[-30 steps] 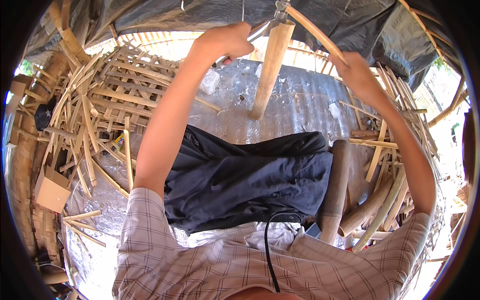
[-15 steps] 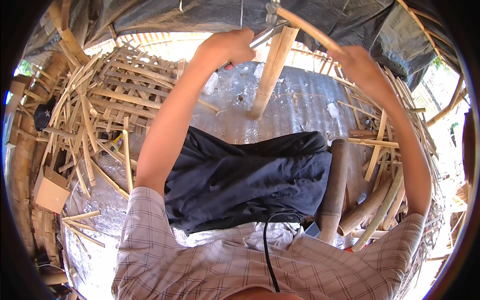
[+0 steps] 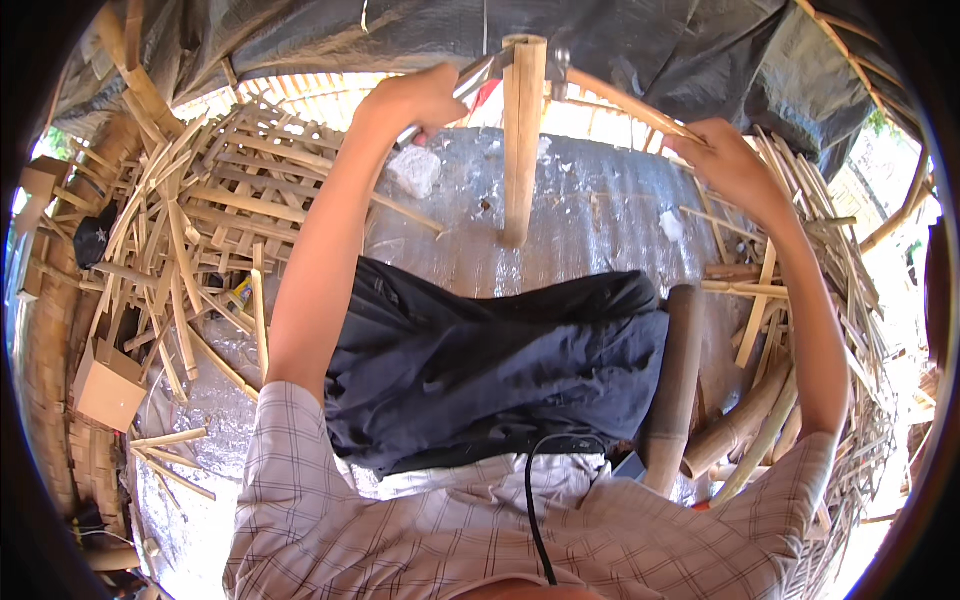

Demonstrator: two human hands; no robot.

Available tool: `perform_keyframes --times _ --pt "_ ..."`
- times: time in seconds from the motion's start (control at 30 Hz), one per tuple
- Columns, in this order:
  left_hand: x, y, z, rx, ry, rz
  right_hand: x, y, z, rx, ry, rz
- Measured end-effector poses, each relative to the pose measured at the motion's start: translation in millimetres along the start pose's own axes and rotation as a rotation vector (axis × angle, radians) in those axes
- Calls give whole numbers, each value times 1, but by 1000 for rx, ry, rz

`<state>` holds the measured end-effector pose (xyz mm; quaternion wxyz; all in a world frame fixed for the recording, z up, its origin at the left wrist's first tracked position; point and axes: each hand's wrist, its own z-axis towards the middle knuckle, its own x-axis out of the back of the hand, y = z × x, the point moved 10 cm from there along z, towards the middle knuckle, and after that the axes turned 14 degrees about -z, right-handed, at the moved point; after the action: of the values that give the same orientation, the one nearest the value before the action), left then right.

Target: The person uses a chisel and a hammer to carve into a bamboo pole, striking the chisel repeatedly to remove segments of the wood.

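An upright split bamboo piece stands in front of me on the grey sheet. My left hand is closed around a knife, its metal blade reaching the bamboo's upper left side; how deep it sits there I cannot tell. My right hand grips a hammer by its wooden handle. The hammer's metal head is close by the right side of the bamboo's top; whether it touches is unclear. A whitish stone-like lump lies below my left hand.
Stacked bamboo strips fill the left side, with more strips on the right. A thick bamboo pole lies beside my dark-clothed legs. A cardboard box is at far left. Dark plastic sheeting hangs at the back.
The bamboo has gone from leaning right to nearly upright. The hammer head has come down beside its top. My left hand has shifted left and slightly down; my right hand has moved slightly right and down.
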<state>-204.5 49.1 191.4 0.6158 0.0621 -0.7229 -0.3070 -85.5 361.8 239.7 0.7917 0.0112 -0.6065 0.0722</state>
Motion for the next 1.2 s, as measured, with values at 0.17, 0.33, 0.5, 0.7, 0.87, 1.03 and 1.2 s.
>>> perform_keyframes --times 0.17,0.33,0.5,0.7,0.87,1.03,1.2 --pt "6 12 -17 15 35 -46 66 -48 -7 -18 337 340" --pt "0 23 -16 1 19 -80 -10 -47 9 -42 468 167" --pt "-8 13 -19 33 20 -78 -33 -30 11 -44 49 92" --pt "-9 3 -15 31 29 -53 51 -44 6 -107 376 513" --pt "-16 24 -15 -26 80 -82 -30 -35 5 13 349 -56" --pt "-26 35 -21 -19 45 -71 -8 -54 -1 8 91 -33" --pt "-25 32 -25 -56 69 -104 36 -51 -12 -150 320 361"
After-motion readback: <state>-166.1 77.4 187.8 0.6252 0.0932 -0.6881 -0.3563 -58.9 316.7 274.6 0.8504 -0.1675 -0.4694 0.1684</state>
